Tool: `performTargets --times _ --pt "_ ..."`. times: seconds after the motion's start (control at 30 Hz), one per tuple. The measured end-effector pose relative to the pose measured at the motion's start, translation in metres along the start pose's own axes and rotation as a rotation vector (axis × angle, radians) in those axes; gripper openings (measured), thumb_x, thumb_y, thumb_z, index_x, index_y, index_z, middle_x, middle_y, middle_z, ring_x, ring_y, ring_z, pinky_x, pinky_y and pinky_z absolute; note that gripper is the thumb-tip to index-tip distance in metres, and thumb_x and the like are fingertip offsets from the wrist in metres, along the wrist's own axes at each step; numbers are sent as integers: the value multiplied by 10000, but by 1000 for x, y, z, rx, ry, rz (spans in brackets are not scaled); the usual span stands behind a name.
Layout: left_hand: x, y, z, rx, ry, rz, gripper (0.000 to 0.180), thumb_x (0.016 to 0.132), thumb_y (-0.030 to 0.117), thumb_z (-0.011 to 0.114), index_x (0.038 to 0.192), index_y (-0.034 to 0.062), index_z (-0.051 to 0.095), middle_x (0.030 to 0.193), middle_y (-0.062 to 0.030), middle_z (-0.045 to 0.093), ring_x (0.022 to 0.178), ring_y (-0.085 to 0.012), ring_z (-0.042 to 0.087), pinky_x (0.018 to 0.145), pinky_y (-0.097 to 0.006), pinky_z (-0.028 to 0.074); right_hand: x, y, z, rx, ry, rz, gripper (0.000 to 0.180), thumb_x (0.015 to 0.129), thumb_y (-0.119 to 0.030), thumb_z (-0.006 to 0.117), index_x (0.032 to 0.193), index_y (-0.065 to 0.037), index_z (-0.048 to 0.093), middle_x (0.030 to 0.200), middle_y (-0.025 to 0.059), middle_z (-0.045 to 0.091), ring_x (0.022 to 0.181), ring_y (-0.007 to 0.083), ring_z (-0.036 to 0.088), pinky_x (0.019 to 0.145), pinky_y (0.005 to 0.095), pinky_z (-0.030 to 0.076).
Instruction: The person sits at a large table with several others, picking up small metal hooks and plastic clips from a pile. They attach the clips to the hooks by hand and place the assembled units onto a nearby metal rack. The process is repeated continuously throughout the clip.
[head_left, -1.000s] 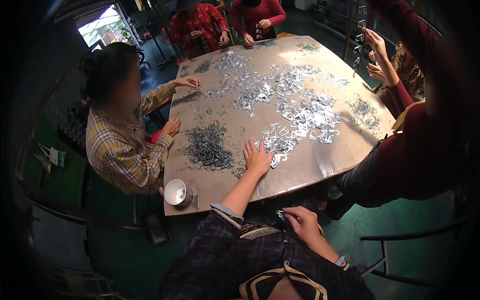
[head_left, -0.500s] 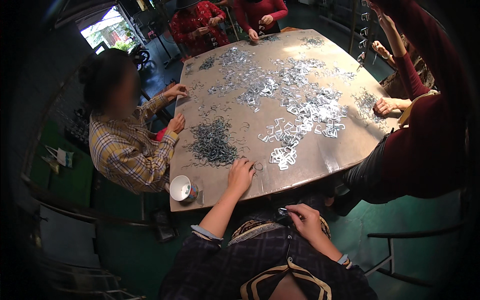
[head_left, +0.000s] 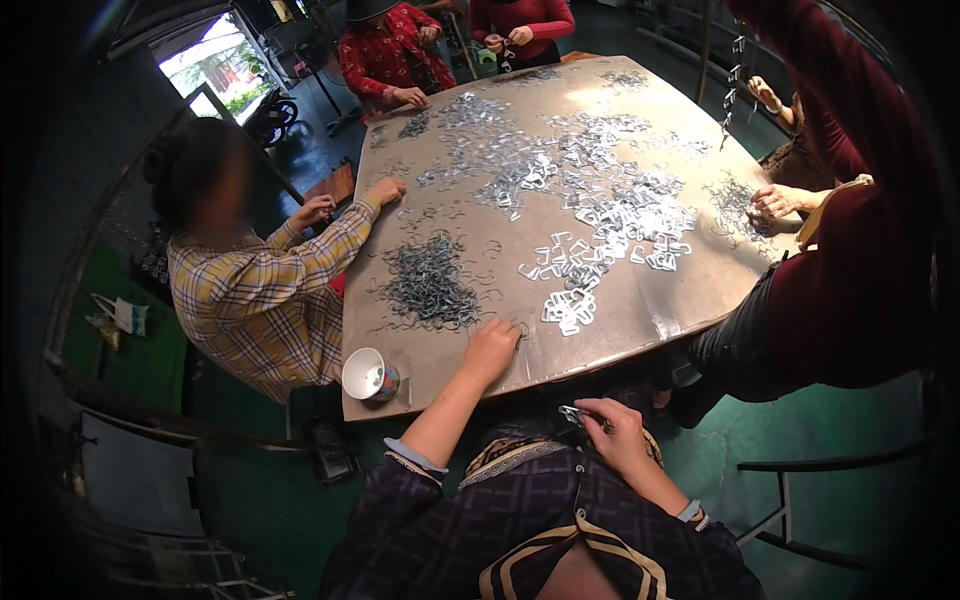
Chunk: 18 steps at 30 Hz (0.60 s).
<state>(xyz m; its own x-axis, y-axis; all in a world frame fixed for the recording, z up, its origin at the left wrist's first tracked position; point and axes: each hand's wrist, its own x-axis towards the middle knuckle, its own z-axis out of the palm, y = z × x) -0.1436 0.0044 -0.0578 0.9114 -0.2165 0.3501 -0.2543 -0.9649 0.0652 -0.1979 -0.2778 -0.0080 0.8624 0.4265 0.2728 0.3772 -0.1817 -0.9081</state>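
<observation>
Left hand has drawn back from the flat metal clips to loose wire hooks at the bench edge, fingers curled down; right hand pinches a small metal piece.

We look down from a single fisheye camera worn on the head, facing forward across the table, whose straight edges bend toward the dark rim. Our forearms enter from the lower edge, the left hand at the near table edge, the right hand close below the lens. Co-workers ring the far sides.
</observation>
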Motion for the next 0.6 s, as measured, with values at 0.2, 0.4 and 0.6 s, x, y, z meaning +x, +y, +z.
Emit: performTargets --times 0.2,0.4,0.6 --pt "13 -5 -1 123 -156 64 115 755 118 614 822 54 681 868 -100 661 830 -263 625 693 -352 523 1 8 5 2 25 14 262 776 39 687 1030 -26 685 898 136 697 769 240 694 632 297 537" --pt "18 31 -50 -804 -206 -485 30 830 62 649 840 42 670 862 -47 648 877 -175 614 727 -304 490 8 7 3 2 74 76 325 763 58 704 1074 -32 672 838 99 698 748 148 681 671 258 523" --pt "-18 88 -83 -1225 -162 -183 70 808 30 691 863 18 650 1031 -70 566 991 -176 551 894 -307 421 17 11 9 48 56 89 351 790 45 679 1128 -45 647 883 134 701 808 192 707 659 275 536"
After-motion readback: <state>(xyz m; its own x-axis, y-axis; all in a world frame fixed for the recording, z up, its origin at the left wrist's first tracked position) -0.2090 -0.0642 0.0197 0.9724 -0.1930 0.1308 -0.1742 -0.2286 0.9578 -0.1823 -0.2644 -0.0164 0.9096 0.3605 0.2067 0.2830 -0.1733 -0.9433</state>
